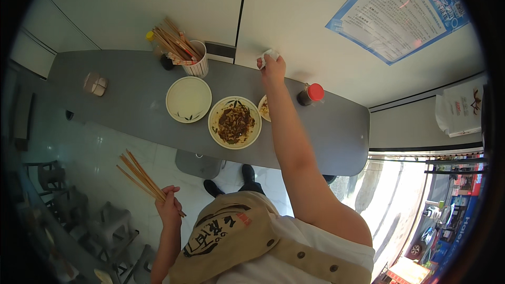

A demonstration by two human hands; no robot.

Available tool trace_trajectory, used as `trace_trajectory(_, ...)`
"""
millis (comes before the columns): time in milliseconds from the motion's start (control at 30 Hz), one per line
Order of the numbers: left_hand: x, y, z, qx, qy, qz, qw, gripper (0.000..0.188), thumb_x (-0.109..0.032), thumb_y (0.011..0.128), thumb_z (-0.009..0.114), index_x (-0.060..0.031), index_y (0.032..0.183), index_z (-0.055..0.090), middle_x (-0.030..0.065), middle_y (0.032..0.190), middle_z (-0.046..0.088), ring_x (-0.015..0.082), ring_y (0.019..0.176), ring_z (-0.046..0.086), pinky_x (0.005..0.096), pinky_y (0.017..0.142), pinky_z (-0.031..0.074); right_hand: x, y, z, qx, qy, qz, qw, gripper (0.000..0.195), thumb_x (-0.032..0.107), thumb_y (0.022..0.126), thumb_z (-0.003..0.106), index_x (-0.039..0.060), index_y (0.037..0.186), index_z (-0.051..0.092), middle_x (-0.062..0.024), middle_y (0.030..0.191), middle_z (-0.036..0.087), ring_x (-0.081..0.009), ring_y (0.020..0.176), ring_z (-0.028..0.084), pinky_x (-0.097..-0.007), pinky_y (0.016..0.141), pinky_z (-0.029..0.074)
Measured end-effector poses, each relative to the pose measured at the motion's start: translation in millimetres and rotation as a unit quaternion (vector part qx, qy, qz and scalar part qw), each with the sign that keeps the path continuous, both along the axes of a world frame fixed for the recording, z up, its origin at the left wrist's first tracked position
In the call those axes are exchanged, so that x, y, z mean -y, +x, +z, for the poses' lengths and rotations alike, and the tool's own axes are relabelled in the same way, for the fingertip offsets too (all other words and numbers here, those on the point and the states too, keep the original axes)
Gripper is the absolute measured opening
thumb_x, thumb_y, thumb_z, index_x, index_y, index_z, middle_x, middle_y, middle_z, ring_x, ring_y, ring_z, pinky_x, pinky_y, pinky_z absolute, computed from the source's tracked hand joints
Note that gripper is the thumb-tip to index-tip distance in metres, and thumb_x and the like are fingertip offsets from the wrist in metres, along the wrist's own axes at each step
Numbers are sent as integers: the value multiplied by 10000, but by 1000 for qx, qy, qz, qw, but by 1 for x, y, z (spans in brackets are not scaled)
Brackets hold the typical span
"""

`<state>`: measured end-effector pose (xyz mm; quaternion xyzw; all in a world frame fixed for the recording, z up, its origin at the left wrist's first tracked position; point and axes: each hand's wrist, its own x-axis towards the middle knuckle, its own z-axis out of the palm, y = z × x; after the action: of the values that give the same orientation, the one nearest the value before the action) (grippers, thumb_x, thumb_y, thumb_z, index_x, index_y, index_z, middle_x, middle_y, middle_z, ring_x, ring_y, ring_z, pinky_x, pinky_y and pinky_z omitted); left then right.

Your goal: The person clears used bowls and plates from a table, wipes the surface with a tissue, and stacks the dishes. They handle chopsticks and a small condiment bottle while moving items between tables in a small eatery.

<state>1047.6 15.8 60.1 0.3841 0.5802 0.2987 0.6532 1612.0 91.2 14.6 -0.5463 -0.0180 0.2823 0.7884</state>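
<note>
Several wooden chopsticks [141, 174] fan out from my left hand [169, 205], which grips them near one end, out over the floor. My right hand [273, 68] is closed on a crumpled white tissue [270, 56] by the wall at the back edge of the grey counter [130, 102]. Below that arm, a small plate [264, 107] with bits of food is partly hidden. Beside it sits a bowl [235, 122] of dark, sauced food. An empty-looking pale plate [188, 99] lies to its left.
A striped paper cup [198, 63] holds many chopsticks, with a yellow-capped bottle [151, 38] behind. A red-lidded jar [314, 93] of dark contents stands right. A small container [95, 84] sits far left. A stool [198, 163] is under the counter; grey chairs [108, 221] stand lower left.
</note>
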Motion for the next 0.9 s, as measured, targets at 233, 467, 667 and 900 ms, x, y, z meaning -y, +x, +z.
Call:
trace_trajectory(233, 2, 0, 1, 8, 3, 55, 998, 146, -47, 1004, 525, 19, 1096, 618, 180, 1040, 711, 78, 449, 463, 233, 398, 375, -5, 16, -59, 445, -610, 284, 591, 321, 10, 735, 755, -24, 1042, 666, -256, 930, 729, -378, 884, 737, -457, 686, 578)
trace_trajectory(467, 21, -11, -9, 18, -23, 88, 996, 137, -62, 1012, 536, 3, 1102, 617, 166, 1041, 713, 84, 445, 455, 233, 405, 374, -57, -45, -87, 516, -442, 309, 665, 337, 25, 810, 683, 49, 1146, 678, -239, 1042, 719, -405, 970, 694, -479, 822, 564)
trace_trajectory(667, 22, -26, -3, -16, 4, 90, 996, 135, -63, 1016, 526, 8, 1086, 617, 162, 1018, 720, 78, 450, 456, 228, 409, 378, -70, -51, -69, 648, -351, 421, 529, 322, 26, 839, 656, 100, 1151, 675, -216, 1055, 713, -395, 1038, 666, -486, 878, 541)
trace_trajectory(900, 27, -40, 2, 26, -2, 86, 996, 142, -63, 1019, 523, 14, 1088, 621, 158, 1013, 723, 72, 452, 451, 226, 412, 376, -37, -2, -48, 522, -393, 490, 577, 269, 43, 872, 648, 55, 1140, 644, -112, 802, 657, -252, 771, 667, -382, 678, 543)
